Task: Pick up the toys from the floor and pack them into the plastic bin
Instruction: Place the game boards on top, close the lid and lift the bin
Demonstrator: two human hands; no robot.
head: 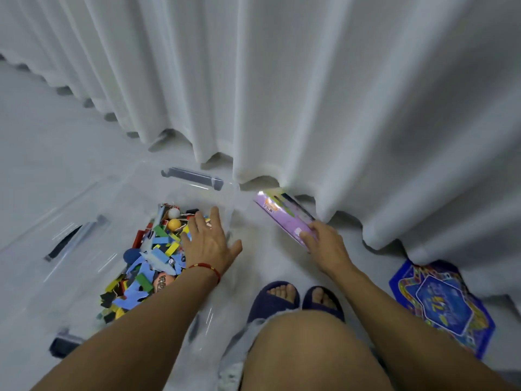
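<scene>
With my left hand (210, 244) spread over the part-filled clear plastic bin (197, 180), my right hand (324, 244) grips the purple box (284, 217); the blue game board (439, 303) remains.

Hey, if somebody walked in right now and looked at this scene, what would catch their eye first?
Probably the heap of colourful toy pieces in the clear plastic bin at lower left, with the left hand spread open over it. To its right, the right hand grips a purple box lying on the floor at the hem of the white curtain. A blue game board lies at far right.
</scene>
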